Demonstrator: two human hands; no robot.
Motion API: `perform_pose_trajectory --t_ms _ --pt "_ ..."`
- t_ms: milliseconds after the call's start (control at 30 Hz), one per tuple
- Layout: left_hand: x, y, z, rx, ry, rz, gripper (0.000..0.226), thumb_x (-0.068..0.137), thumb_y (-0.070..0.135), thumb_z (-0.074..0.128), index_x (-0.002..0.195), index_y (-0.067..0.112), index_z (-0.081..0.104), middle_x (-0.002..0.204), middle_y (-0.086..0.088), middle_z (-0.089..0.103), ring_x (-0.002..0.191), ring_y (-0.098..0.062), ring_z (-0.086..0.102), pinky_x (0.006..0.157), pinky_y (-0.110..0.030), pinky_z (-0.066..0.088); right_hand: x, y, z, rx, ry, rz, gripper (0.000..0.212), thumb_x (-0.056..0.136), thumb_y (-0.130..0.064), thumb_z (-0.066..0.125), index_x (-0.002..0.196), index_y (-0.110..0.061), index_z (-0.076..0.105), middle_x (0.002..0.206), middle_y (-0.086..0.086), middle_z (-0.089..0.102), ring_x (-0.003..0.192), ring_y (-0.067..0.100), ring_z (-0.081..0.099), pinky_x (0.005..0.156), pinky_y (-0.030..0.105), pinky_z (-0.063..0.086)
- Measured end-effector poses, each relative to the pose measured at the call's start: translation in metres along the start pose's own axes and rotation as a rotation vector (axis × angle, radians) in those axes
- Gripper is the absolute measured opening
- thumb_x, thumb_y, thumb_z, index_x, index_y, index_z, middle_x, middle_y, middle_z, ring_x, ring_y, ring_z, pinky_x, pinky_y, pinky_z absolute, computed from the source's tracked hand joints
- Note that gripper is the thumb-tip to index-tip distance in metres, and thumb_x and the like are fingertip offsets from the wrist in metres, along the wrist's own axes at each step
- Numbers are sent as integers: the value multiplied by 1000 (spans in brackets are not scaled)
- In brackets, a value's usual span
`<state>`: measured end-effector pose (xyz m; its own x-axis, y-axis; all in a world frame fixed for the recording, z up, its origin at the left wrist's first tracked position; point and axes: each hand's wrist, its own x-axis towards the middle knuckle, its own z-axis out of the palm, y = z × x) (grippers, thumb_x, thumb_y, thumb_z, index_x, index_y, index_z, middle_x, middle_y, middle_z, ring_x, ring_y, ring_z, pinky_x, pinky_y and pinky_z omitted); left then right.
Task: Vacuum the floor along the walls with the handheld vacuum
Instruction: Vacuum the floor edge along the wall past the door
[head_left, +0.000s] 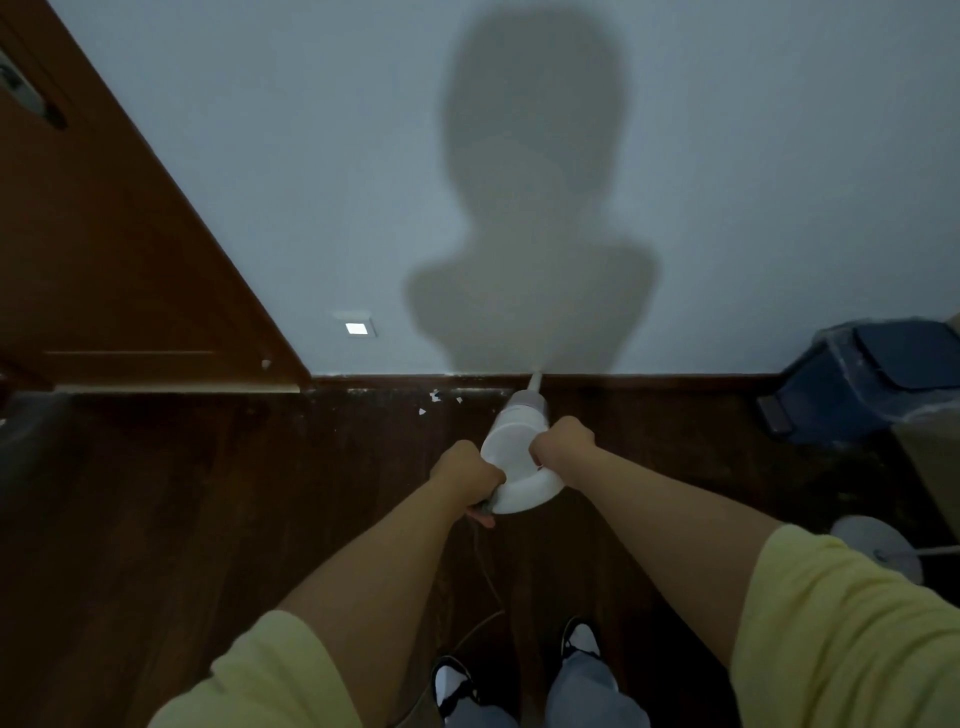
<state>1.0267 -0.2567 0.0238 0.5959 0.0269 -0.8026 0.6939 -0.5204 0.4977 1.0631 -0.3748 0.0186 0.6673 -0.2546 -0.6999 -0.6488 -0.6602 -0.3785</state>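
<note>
A white handheld vacuum (511, 447) points down at the dark wooden floor (208, 493), its thin nozzle tip touching the dark baseboard (649, 382) below the pale wall (311, 182). My left hand (465, 470) grips the rear end of the vacuum, where a thin cord hangs down. My right hand (563, 441) grips the vacuum's body from the right side. A few small white scraps (435, 397) lie on the floor by the baseboard, just left of the nozzle.
A brown wooden door (104, 249) stands at the left. A dark blue pedal bin (878, 379) sits against the wall at the right, with a round white base (878, 545) in front of it. A small lit wall light (356, 328) glows low. My shoes (579, 642) are below.
</note>
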Motion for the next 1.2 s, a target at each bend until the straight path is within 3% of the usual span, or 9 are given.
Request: perform_pose_trajectory --t_ms 433,867,1200 --pt "-2 -13 -15 -23 20 -14 42 94 9 53 132 -2 40 127 -25 51 98 -38 67 64 -32 57 -8 -14 13 -19 -8 -15 40 95 -13 53 133 -3 43 129 18 53 117 30 55 95 36 47" --pt "-6 -32 -34 -35 42 -16 40 94 9 53 131 -2 41 127 -25 51 97 -38 67 65 -33 58 -19 -28 34 -16 -18 -39 39 94 -14 54 131 -4 44 127 17 54 114 29 56 91 33 48" --pt "-7 -48 -48 -46 56 -26 40 94 8 52 131 -4 41 127 -25 52 96 -38 67 74 -36 60 -27 -37 52 -23 -18 -66 40 94 -13 54 132 -3 44 129 18 53 116 30 56 92 35 49"
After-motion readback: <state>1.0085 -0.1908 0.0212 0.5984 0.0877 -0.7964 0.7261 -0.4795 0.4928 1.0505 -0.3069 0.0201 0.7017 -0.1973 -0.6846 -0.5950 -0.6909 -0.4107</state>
